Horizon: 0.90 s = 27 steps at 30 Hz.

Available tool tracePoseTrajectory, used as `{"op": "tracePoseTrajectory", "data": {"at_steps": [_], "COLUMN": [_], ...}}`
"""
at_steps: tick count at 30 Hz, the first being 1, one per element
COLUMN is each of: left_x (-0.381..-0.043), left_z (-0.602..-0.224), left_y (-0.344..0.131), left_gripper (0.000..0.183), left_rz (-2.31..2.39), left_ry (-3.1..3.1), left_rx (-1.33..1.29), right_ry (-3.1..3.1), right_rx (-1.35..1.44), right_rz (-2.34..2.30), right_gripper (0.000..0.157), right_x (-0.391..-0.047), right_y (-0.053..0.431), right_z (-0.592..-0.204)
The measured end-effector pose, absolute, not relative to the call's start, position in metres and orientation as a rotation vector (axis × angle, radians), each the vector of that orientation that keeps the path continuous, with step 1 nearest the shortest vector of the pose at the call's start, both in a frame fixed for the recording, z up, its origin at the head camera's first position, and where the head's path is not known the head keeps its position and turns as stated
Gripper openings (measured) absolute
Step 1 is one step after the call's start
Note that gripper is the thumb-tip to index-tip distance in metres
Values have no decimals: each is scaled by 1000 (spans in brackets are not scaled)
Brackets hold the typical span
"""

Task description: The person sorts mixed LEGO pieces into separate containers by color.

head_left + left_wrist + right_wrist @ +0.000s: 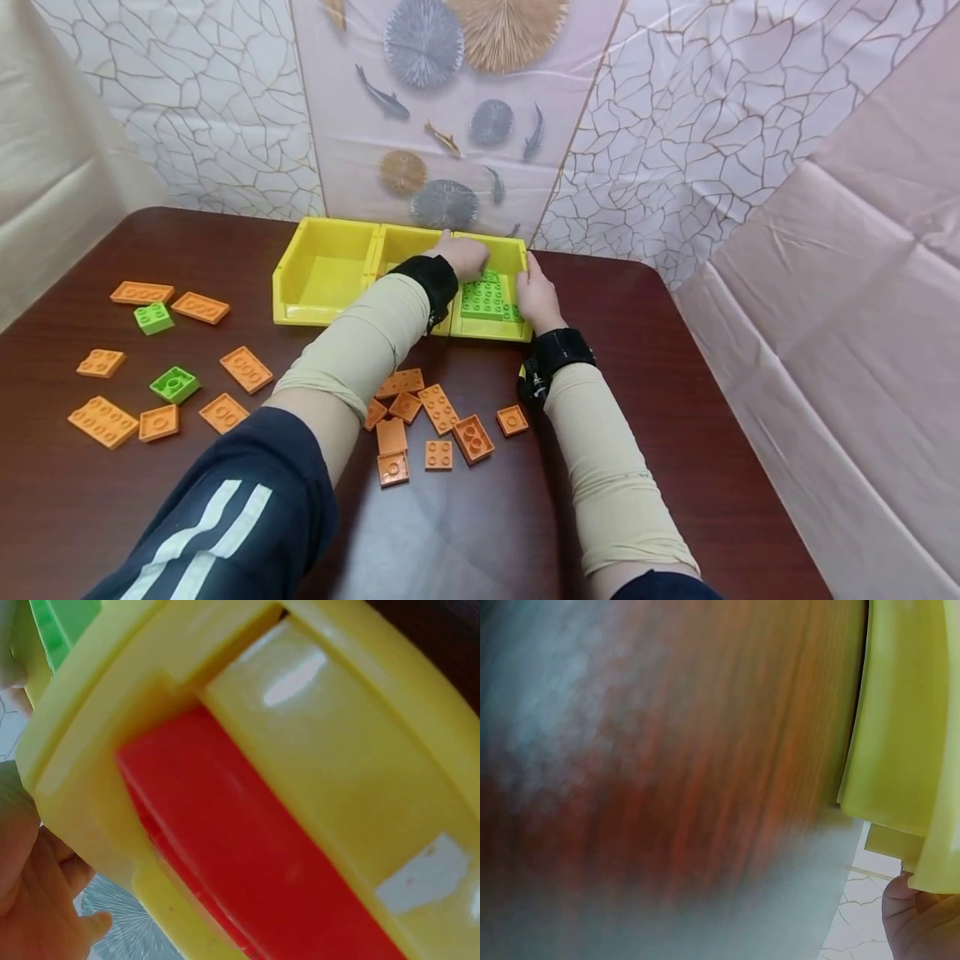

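"Patterned cloth (712, 108) hangs behind our table (450, 542). Where are our hands?"

"Upper centre of the frame: our right hand (538, 292) grips the yellow bin (322, 279) at its right end, beside green bricks (483, 297) in the right compartment (504, 253)."

"And our left hand (465, 255)?"

"Just upper left of those bricks; we cannot tell whether it pinches anything. Orange bricks (438, 408) lie at lower centre."

Dark blue sleeves (300, 492) are showing two white stripes (244, 522) on the left one, while wrinkly tan arm covers (352, 333) are reaching down to chunky black wristbands (433, 285) on both sides.
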<state>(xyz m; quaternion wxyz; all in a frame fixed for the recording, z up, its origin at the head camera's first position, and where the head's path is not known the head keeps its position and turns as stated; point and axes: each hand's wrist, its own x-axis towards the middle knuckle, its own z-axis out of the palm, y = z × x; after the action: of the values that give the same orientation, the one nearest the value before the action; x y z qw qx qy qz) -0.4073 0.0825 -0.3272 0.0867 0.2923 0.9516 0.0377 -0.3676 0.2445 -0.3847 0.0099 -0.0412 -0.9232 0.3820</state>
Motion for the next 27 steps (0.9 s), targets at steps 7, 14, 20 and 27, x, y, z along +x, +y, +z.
{"op": "tracePoseTrajectory", "data": {"at_steps": [7,14,20,27], "left_x": [-405,-408,-397,-374], "left_z": [-328,-335,-344,-344], "left_y": [77,72,71,74], "left_gripper": [26,29,29,48], "left_rz": [69,115,161,-90], "left_ry": [2777,2757,2846,2773], "left_rx": [876,866,1154,1477], "right_ry": [-2878,-2865,-2889,-2882], "right_rx": [-119,-126,-97,-122], "right_rz": [1191,1197,1162,1165], "right_gripper": [52,52,52,52], "right_x": [-367,-369,-369,-370], "right_y": [243,243,240,242], "right_z": [-384,-387,-390,-389]}}
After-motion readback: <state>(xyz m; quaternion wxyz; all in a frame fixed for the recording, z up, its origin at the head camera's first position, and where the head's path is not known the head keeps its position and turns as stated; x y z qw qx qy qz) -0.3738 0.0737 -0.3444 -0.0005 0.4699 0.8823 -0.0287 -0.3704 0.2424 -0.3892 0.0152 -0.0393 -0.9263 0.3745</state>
